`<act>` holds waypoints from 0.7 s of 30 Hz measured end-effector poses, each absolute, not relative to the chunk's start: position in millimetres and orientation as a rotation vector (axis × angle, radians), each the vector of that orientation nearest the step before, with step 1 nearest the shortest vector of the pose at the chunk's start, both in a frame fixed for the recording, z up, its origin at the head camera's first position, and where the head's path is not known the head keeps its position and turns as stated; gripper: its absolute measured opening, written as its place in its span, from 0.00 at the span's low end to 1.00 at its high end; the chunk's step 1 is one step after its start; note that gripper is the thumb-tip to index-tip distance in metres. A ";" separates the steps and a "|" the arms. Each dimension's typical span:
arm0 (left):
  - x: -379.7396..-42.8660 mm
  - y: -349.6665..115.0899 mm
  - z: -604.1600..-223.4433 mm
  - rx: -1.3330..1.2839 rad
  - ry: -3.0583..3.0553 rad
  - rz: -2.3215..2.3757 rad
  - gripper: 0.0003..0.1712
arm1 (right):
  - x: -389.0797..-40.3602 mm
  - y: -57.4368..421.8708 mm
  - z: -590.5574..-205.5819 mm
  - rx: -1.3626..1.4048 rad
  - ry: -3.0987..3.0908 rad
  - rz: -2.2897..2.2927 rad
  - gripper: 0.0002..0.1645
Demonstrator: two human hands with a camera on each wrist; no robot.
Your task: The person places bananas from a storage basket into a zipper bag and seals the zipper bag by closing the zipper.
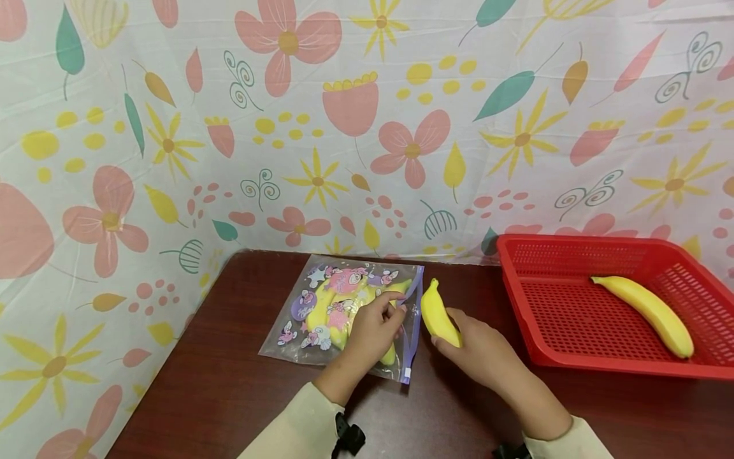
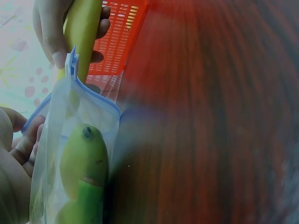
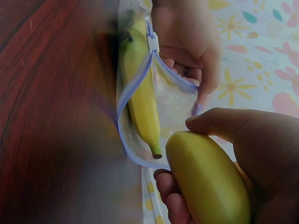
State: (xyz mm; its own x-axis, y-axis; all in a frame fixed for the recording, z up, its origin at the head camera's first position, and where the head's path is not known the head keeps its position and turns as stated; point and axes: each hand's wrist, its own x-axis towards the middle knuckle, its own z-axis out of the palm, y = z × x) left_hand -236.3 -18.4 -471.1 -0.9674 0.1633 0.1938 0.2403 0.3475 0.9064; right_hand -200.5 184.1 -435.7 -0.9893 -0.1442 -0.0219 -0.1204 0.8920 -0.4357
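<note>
A clear zip bag (image 1: 411, 338) printed with cartoon figures lies on the table, its purple-edged mouth facing right and parted. Several bananas (image 1: 321, 312) fill it; in the right wrist view one banana (image 3: 142, 105) has its tip near the mouth. My left hand (image 1: 371, 328) lies over the bag and pinches the upper lip of the mouth between thumb and finger. Just right of the opening, my right hand (image 1: 487, 354) grips a yellow banana (image 1: 439, 317), thumb on one side and fingers on the other. A white slider (image 3: 153, 43) sits at one end of the zip.
To the right stands a red plastic basket (image 1: 573, 354) with one banana (image 1: 650, 312) in it. The dark wooden table (image 1: 229, 382) meets a flower-printed cloth (image 1: 355, 191) at the back and on the left.
</note>
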 end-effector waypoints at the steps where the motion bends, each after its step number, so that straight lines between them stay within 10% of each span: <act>1: -236.3 -18.6 -471.3 -0.376 -2.524 -1.717 0.13 | -200.6 182.8 -436.4 -0.210 2.999 -0.687 0.40; 21: -236.9 -18.8 -472.8 -0.383 -2.533 -1.724 0.16 | -210.0 160.7 -447.6 -0.200 2.910 -0.729 0.36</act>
State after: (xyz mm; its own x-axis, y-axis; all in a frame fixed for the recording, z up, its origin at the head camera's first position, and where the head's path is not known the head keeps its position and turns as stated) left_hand -236.9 -18.8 -472.8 -0.9678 0.1734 0.1824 0.2333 0.3466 0.9085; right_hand -210.0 160.7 -447.6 -0.9820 -0.1611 -0.0985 -0.0956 0.8741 -0.4762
